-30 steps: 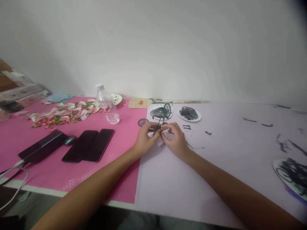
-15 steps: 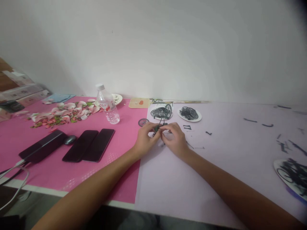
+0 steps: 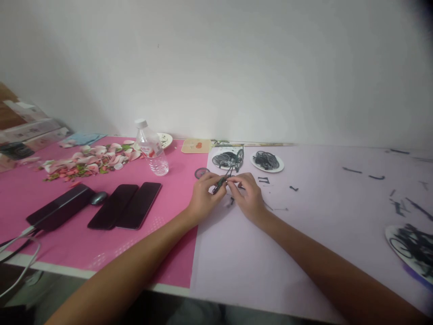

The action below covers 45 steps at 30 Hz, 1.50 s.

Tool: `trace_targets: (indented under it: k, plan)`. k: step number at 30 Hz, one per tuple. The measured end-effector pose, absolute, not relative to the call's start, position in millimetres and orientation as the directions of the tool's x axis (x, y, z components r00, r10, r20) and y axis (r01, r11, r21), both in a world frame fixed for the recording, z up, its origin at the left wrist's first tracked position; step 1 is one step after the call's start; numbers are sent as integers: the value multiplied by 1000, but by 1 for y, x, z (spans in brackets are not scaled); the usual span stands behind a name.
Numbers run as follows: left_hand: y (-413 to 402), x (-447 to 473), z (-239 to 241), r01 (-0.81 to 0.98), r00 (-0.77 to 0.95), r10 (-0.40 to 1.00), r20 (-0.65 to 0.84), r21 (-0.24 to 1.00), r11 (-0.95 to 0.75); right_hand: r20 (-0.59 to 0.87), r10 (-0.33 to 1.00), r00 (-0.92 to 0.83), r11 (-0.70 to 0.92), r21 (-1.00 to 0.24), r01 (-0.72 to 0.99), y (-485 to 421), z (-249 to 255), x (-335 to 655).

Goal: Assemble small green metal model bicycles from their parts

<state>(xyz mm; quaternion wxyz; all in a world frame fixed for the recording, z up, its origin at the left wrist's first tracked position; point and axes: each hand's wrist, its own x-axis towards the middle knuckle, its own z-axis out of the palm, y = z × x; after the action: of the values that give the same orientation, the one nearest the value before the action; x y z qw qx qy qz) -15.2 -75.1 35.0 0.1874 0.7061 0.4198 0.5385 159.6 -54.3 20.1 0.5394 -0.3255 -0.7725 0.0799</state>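
Observation:
My left hand (image 3: pixel 205 197) pinches a small dark model bicycle (image 3: pixel 221 183) between thumb and fingertips. Thin rods of it stick up past the fingers, and a spoked wheel stands behind them; whether that wheel is joined to it I cannot tell. On its other side, the thumb and fingers of my right hand (image 3: pixel 249 195) close on the same model. The fingers cover much of it. A loose spoked wheel (image 3: pixel 202 173) lies just beyond my left hand. Small dark parts (image 3: pixel 264 179) lie to the right of my right hand.
Behind my hands are two white plates with black wheels, the right one (image 3: pixel 281 166) nearer the wall. A plate of black parts (image 3: pixel 392 232) sits far right. On the pink side are a water bottle (image 3: pixel 157 162), two phones (image 3: pixel 138 205), a black power bank (image 3: pixel 62 205) and artificial petals (image 3: pixel 98 158).
The model has tilted between my fingers: its rods lean more to the right and the wheel behind has turned. Both hands stay in nearly the same place.

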Motion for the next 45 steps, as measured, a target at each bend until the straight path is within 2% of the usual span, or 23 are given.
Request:
trace_targets:
  k: [10,22,38,45]
  plan:
    - [-73,-17,36,423,181,798,575,687,-591,802,549,-234,797,-417,437,-48,18,163]
    - [-69,-20,32,429,242,796,555,674,-601,797,553,-243,797,-422,432,-46,18,166]
    - [-68,-22,34,487,292,787,544,624,-612,772,583,-253,784,-451,427,-48,20,165]
    - [-69,-21,33,468,280,792,543,643,-606,785,566,-253,793,-434,427,-47,20,164]
